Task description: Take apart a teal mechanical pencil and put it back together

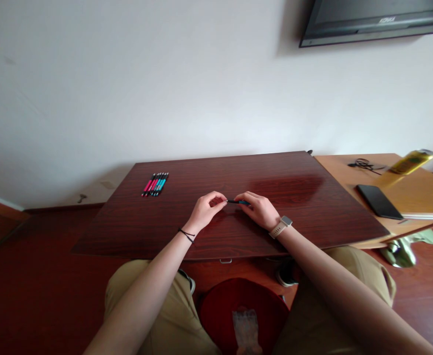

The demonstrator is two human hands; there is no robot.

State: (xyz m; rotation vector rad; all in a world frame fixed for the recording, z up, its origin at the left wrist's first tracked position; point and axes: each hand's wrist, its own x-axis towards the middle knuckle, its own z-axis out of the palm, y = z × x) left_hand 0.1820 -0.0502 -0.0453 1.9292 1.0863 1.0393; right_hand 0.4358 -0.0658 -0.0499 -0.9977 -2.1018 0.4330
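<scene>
Over the middle of the dark wooden table [216,241], my left hand [206,208] pinches the thin tip end of a black and blue pen [234,201]. The pen's blue end is held in the fingers of my right hand [259,208], so it lies roughly level between both hands. Part of its blue barrel is hidden by my right fingers. At the table's left, several pink and blue pens [155,184] with black parts lie side by side in a slanted row.
On the lighter wooden table [423,195] at the right are a black phone [379,201], a coiled black cable [364,164] and a yellow can [412,161]. A red stool [219,301] stands between my legs. A screen [379,22] hangs on the wall.
</scene>
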